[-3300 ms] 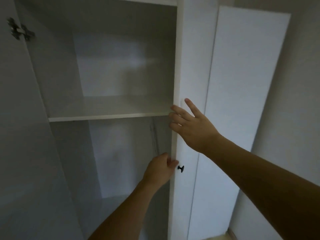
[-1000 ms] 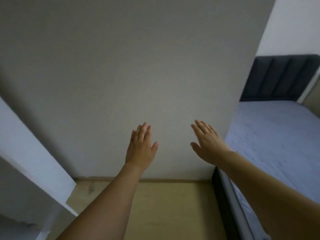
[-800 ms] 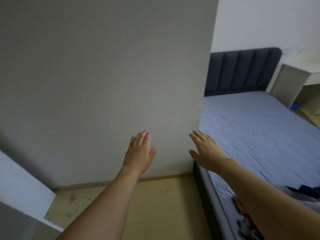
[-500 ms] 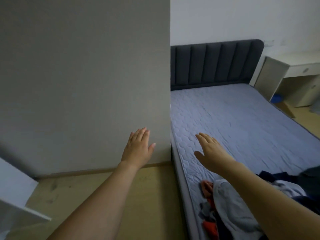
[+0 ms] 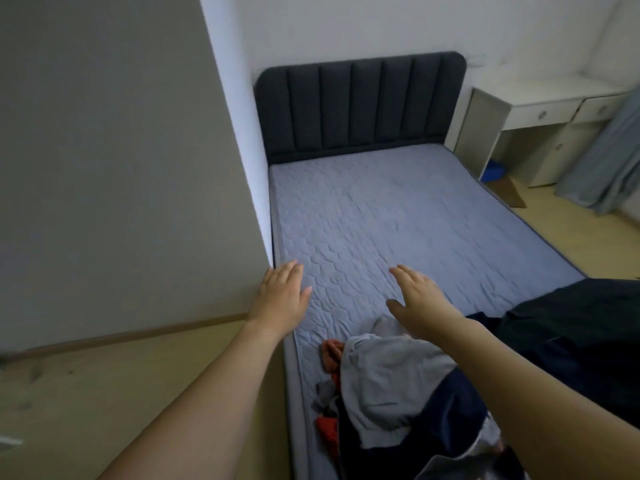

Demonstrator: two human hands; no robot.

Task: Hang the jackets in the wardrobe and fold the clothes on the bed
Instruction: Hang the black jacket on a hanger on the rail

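Observation:
A bed [image 5: 398, 216] with a blue quilted mattress and a dark padded headboard [image 5: 360, 105] fills the middle of the view. A heap of clothes lies at its near end: a grey garment [image 5: 384, 386], red pieces [image 5: 332, 351] and a dark navy garment [image 5: 571, 327]. My left hand [image 5: 282, 294] is stretched out flat over the bed's near left corner, holding nothing. My right hand [image 5: 420, 299] hovers flat above the mattress just beyond the grey garment, fingers straight, holding nothing. The wardrobe is out of view.
A grey wall [image 5: 114, 161] stands close on the left, its corner meeting the bed's side. Wooden floor [image 5: 114, 393] lies at the lower left. A white desk with drawers [image 5: 550, 112] and a grey curtain [image 5: 609, 157] are at the far right.
The view has swung right from the open wardrobe, past the grey wall, to the bed. The clothes heap has come into sight under my right arm. Both hands stay flat and free.

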